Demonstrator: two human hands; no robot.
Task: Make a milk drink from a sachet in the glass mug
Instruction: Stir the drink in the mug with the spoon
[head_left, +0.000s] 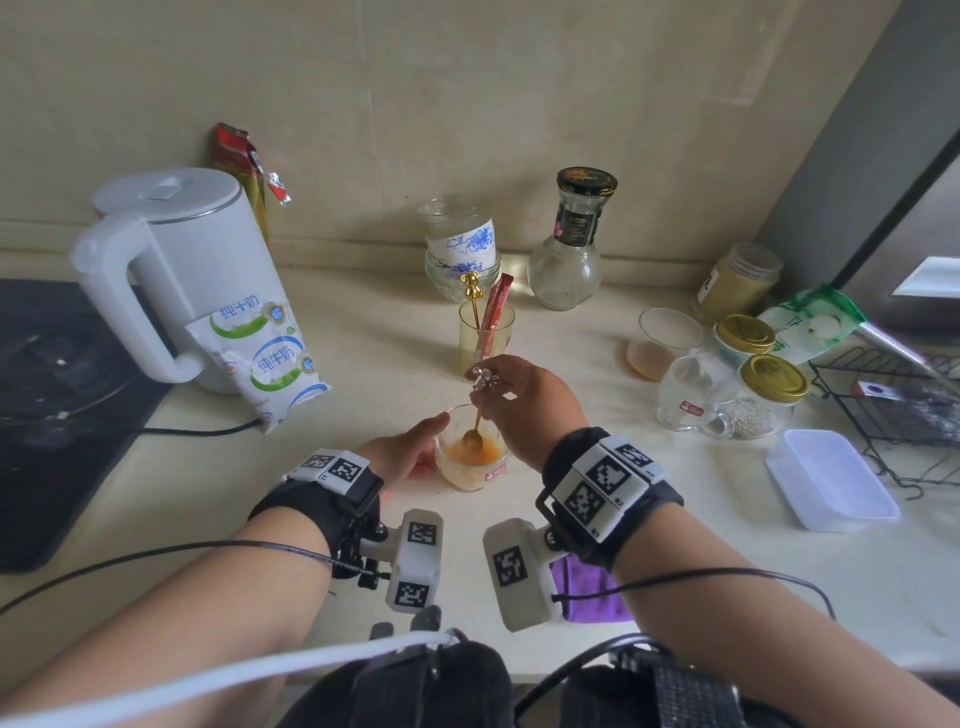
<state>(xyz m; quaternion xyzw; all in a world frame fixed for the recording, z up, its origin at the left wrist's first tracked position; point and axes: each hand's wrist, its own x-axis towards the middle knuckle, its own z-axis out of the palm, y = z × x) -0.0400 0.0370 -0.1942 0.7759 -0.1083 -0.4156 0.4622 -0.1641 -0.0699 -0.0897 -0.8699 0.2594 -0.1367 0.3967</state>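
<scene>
A small glass mug (470, 467) stands on the counter in front of me, holding an orange-brown liquid. My left hand (410, 449) wraps its left side. My right hand (524, 397) pinches the top of a gold spoon (475, 431) whose bowl dips into the liquid. Behind the mug, a yellowish glass (485, 340) holds a red sachet (493, 312) and another gold spoon (470, 291). Two milk pouches (265, 353) lean against a white kettle (176, 270) at the left.
Stacked blue-and-white cups (462, 249) and a glass bottle (569, 249) stand at the back. To the right are glasses (662, 340), gold-lidded jars (769, 384), a plastic box (831, 478) and a wire rack (893, 415). A black hob (47, 415) lies left; a purple cloth (587, 597) lies near me.
</scene>
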